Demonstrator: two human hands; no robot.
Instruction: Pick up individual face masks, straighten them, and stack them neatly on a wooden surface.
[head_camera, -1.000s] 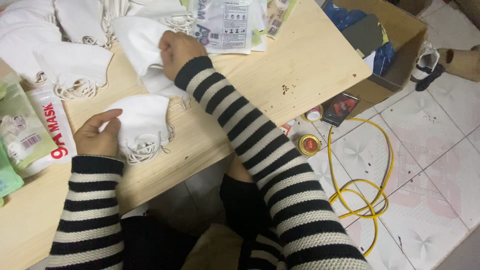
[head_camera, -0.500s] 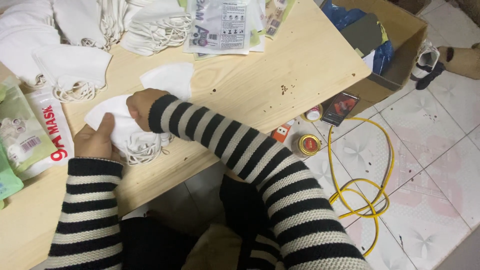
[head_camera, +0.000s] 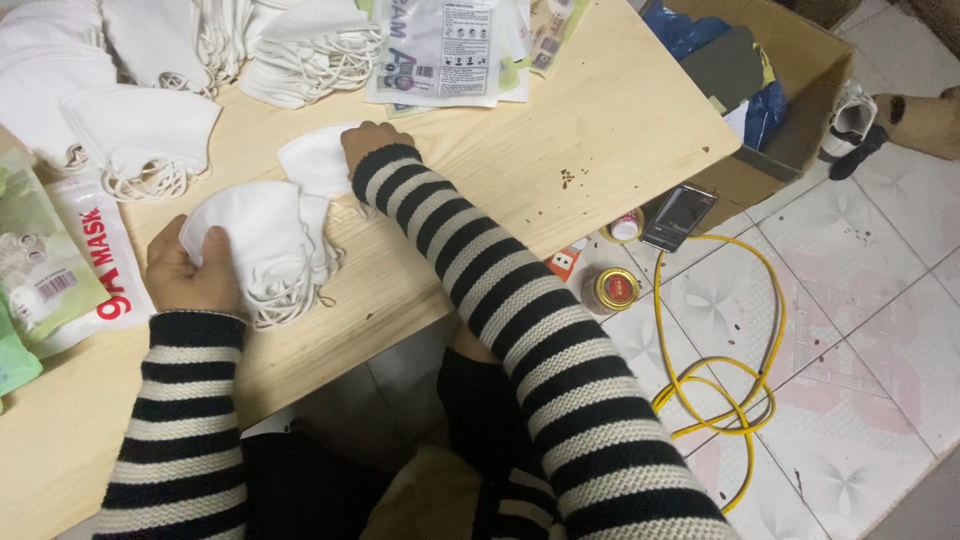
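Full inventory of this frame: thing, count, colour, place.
wooden table: 1, light wood, upper left
small mask stack: 1, white, under left hand
single mask: 1, white, under right hand
loose mask piles: several, white, table's far side
printed packets: a few, top centre
mask pouch: 1, white with red, left edge
cardboard box: 1, brown, top right
phone: 1, dark, floor
small jar: 1, gold lid, floor
cable: 1, yellow, floor
left hand: on the stack
right hand: on the single mask

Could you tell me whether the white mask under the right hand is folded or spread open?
Folded flat: the white mask lies as one flat pointed panel on the table under the right hand.
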